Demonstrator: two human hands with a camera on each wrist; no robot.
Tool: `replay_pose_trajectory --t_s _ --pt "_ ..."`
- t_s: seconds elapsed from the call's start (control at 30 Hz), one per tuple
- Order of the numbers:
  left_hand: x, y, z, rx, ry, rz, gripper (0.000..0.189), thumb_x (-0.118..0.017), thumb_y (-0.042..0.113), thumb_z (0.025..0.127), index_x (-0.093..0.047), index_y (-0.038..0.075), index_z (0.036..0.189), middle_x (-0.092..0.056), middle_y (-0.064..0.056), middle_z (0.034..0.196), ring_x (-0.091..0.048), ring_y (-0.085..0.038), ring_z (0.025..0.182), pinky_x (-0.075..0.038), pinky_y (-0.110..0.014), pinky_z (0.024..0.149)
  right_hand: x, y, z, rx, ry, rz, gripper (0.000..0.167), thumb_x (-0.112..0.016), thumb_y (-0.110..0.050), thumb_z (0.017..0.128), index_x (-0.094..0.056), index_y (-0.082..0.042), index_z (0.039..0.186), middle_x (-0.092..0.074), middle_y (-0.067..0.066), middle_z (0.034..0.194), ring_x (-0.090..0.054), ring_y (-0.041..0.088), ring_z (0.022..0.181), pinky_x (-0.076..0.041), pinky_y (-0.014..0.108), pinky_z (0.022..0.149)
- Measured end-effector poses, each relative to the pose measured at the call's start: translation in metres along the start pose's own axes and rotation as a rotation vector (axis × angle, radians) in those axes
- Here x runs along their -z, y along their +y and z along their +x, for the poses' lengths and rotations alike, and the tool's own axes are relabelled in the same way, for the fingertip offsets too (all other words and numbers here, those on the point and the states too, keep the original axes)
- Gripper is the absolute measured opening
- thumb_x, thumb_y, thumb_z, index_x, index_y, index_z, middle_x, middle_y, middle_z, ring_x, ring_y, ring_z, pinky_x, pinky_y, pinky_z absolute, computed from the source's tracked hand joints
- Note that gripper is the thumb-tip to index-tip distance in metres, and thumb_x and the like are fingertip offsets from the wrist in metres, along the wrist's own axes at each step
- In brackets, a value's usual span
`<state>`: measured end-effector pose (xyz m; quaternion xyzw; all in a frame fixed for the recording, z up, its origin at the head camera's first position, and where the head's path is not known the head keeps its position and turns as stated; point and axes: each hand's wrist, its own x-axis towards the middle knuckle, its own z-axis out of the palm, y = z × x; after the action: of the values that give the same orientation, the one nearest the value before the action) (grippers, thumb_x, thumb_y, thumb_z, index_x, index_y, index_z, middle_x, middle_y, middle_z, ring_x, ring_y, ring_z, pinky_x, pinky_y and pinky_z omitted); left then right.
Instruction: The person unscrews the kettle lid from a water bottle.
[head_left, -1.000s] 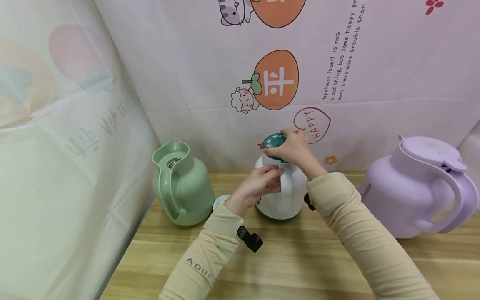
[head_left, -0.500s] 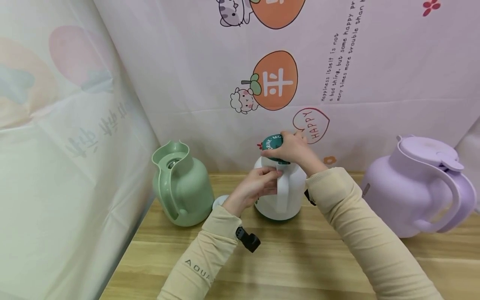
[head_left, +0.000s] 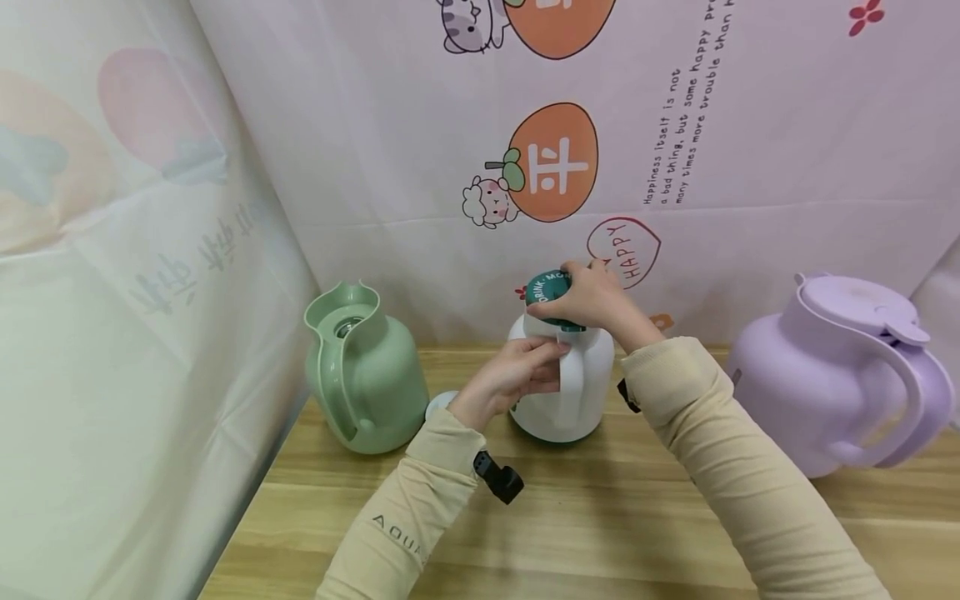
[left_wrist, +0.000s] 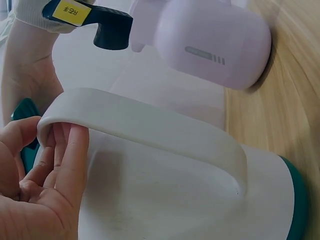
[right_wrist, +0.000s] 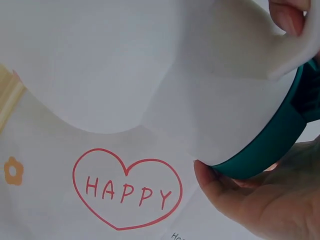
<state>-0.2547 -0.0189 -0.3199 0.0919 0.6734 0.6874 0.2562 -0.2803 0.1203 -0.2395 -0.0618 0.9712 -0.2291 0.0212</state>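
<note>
A white thermos jug (head_left: 536, 412) with a green base stands upright on the wooden table. My left hand (head_left: 517, 371) holds the upper part of its handle (left_wrist: 145, 127), fingers passed through the loop and thumb at the top end. Over the jug's mouth sits a dark green lid (head_left: 546, 287) with white lettering. My right hand (head_left: 588, 298) grips this lid from above, thumb on the near side and fingers on the far side. In the right wrist view the lid's rim (right_wrist: 260, 150) lies against the white neck, with fingers (right_wrist: 217, 187) around its edge.
To the left stands a lidless green jug (head_left: 375, 375), its stopper showing. A small white round piece (head_left: 438, 403) lies beside it, partly behind my left wrist. A larger purple jug (head_left: 817, 383) is at the right. A printed cloth (head_left: 420, 275) hangs behind the table (head_left: 555, 542).
Both hands keep their hold on the handle and the lid. The lid and right hand shift only very slightly; the jugs stay where they were.
</note>
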Motion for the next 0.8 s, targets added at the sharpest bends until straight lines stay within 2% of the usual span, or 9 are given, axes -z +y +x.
replay_pose_trajectory --t_s 0.23,0.33,0.57,0.7,0.8 --pt "-0.0005 0.0011 0.0021 -0.012 -0.001 0.007 0.035 -0.050 0.021 0.100 -0.056 0.001 0.127 -0.064 -0.014 0.122 -0.066 -0.013 0.093 -0.053 -0.038 0.097 -0.0006 0.0039 0.0053 0.034 -0.002 -0.010 0.090 -0.066 -0.052 0.080 -0.031 -0.002 0.146 -0.034 0.031 0.140 -0.037 0.044 0.122 -0.043 0.058 0.098" --pt "-0.0006 0.0011 0.0019 -0.015 0.001 0.012 0.034 -0.050 0.020 0.100 -0.056 0.001 0.127 -0.063 -0.015 0.123 -0.066 -0.013 0.092 -0.053 -0.038 0.097 -0.0009 0.0039 0.0059 0.038 0.001 -0.008 0.090 -0.067 -0.052 0.080 -0.031 -0.002 0.146 -0.034 0.031 0.140 -0.037 0.044 0.121 -0.043 0.058 0.098" --pt "0.0006 -0.0005 0.0011 -0.005 -0.013 0.044 0.038 -0.048 0.024 0.101 -0.055 0.000 0.129 -0.059 -0.017 0.130 -0.064 -0.018 0.103 -0.050 -0.039 0.100 -0.0011 0.0025 0.0047 0.023 0.008 -0.002 0.090 -0.067 -0.053 0.080 -0.032 -0.002 0.146 -0.034 0.032 0.140 -0.037 0.044 0.122 -0.043 0.059 0.098" --pt "0.0004 -0.0019 0.0002 -0.019 -0.010 0.085 0.040 -0.047 0.027 0.101 -0.056 -0.001 0.128 -0.060 -0.020 0.128 -0.064 -0.016 0.098 -0.051 -0.037 0.099 -0.0016 0.0028 0.0048 0.030 0.013 -0.006 0.090 -0.067 -0.053 0.080 -0.032 -0.002 0.146 -0.034 0.032 0.139 -0.037 0.044 0.121 -0.043 0.058 0.098" --pt "-0.0005 -0.0036 0.0011 -0.056 0.011 0.120 0.038 -0.048 0.026 0.101 -0.060 -0.002 0.123 -0.064 -0.021 0.122 -0.065 -0.013 0.091 -0.054 -0.035 0.094 -0.0020 0.0038 0.0050 0.029 0.015 -0.012 0.091 -0.067 -0.052 0.080 -0.031 0.001 0.146 -0.033 0.032 0.140 -0.037 0.045 0.122 -0.043 0.059 0.098"
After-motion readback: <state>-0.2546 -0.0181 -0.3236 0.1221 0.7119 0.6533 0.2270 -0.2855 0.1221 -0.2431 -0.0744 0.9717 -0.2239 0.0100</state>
